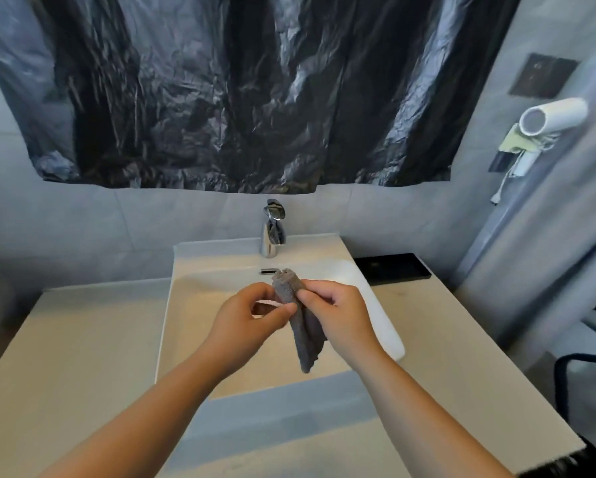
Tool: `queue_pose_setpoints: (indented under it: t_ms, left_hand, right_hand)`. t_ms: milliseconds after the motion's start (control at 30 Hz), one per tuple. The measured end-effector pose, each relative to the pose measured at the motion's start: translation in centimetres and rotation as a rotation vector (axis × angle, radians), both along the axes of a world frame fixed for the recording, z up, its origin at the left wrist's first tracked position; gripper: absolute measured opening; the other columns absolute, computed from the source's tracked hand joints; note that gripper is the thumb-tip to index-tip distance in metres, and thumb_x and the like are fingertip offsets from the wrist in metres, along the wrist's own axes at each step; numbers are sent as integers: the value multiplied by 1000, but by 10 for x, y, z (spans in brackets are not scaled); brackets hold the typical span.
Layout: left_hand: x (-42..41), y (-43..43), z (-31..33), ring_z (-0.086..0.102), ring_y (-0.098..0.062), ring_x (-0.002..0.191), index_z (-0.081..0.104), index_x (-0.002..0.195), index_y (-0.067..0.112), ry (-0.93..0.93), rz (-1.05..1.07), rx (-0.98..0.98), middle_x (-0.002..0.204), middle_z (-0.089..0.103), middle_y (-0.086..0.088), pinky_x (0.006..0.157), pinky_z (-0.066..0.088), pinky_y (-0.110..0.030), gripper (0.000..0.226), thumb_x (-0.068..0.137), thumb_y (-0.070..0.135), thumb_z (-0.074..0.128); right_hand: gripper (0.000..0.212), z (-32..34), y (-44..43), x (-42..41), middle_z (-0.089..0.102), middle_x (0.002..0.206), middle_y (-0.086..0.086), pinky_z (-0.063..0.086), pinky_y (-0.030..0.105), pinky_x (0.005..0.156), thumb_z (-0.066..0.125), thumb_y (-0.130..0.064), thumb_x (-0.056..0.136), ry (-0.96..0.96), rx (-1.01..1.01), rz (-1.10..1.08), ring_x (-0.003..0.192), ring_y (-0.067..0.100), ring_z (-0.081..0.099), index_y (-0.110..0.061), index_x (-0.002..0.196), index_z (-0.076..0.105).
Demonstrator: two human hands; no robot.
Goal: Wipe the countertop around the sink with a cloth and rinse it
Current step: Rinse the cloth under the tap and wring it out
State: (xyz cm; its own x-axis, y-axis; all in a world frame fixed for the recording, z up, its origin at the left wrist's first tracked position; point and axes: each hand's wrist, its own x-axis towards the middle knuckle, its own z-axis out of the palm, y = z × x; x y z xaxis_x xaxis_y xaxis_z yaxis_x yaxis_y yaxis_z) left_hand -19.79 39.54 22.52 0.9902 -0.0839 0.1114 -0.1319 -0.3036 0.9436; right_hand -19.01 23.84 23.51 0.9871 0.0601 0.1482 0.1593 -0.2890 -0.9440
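Observation:
A grey cloth hangs bunched over the white sink basin. My right hand grips its upper part, and the top end pokes up above my fingers. My left hand pinches the cloth's left edge between thumb and fingers. Both hands are held in the air above the basin, below the chrome faucet. No water runs from the spout. The beige countertop spreads to both sides of the sink.
A black tray lies on the counter at the back right. A white hair dryer hangs on the right wall. Black plastic sheeting covers the wall above the faucet. A dark frame stands at the right edge.

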Motion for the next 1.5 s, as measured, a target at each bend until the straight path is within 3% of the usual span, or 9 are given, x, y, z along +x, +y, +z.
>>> queue_pose_setpoints:
  t_ms: [300, 467, 667, 900, 1000, 1167, 1267, 1400, 1500]
  left_hand:
    - [80, 29, -22, 64, -3, 89, 61, 73, 11, -44, 27, 29, 92, 68, 4, 68, 47, -11, 13, 79, 16, 72]
    - [101, 41, -29, 48, -4, 54, 52, 70, 12, -4, 91, 47, 63, 56, 3, 51, 40, -16, 31, 72, 26, 80]
    - [110, 52, -43, 66, -12, 72, 54, 100, 24, 207, 97, 10, 80, 68, 2, 61, 55, -24, 38, 72, 32, 79]
    - [118, 41, -54, 64, -20, 75, 68, 81, 16, 271, 87, 108, 78, 68, -5, 64, 52, -32, 20, 79, 35, 73]
    - [123, 32, -53, 59, -14, 69, 65, 74, 20, 325, 121, 78, 71, 65, 6, 60, 47, -25, 23, 80, 42, 70]
    - [134, 22, -54, 65, -23, 90, 68, 91, 17, 384, 188, 68, 92, 70, -4, 81, 55, -44, 31, 82, 47, 64]
    - [140, 16, -54, 63, -19, 89, 68, 89, 20, 359, 276, 129, 90, 69, -1, 83, 53, -42, 20, 86, 39, 61]
    - [146, 17, -53, 60, -25, 85, 64, 89, 3, 352, 387, 215, 88, 65, -14, 72, 47, -33, 31, 89, 33, 57]
    - [145, 19, -49, 56, -25, 77, 61, 92, -3, 349, 410, 251, 91, 62, -22, 62, 38, -27, 37, 90, 34, 55]
  right_hand:
    - [8, -13, 22, 64, 71, 83, -13, 55, 26, 74, 75, -26, 76, -72, -196, -259, 82, 4, 64, -21, 83, 74]
    - [15, -23, 26, 87, 64, 77, -10, 48, 20, 61, 72, -32, 81, 13, -239, -201, 75, 7, 60, -24, 79, 59]
    - [11, -37, 20, 114, 62, 81, -14, 42, 13, 62, 70, -30, 83, 57, -268, -200, 79, 6, 59, -27, 81, 60]
    - [10, -64, 0, 149, 64, 78, -9, 42, 19, 64, 64, -24, 88, 54, -407, -44, 77, 7, 59, -22, 78, 66]
    - [9, -71, -13, 169, 65, 80, -6, 51, 24, 69, 62, -21, 90, 81, -374, -31, 78, 10, 60, -19, 83, 68]
    - [16, -77, -31, 200, 67, 101, -1, 48, 25, 77, 60, -22, 92, 147, -366, 50, 88, 15, 62, -17, 104, 67]
    - [12, -61, -26, 221, 68, 98, -1, 54, 38, 86, 58, -22, 91, 108, -271, 48, 90, 16, 63, -21, 97, 67]
    - [22, -32, 4, 246, 70, 80, 2, 54, 44, 81, 54, -21, 91, 140, -228, 132, 75, 18, 62, -22, 72, 65]
    - [22, -22, 20, 260, 69, 84, 9, 53, 32, 71, 51, -15, 93, 306, -141, 166, 65, 15, 57, -3, 83, 67]
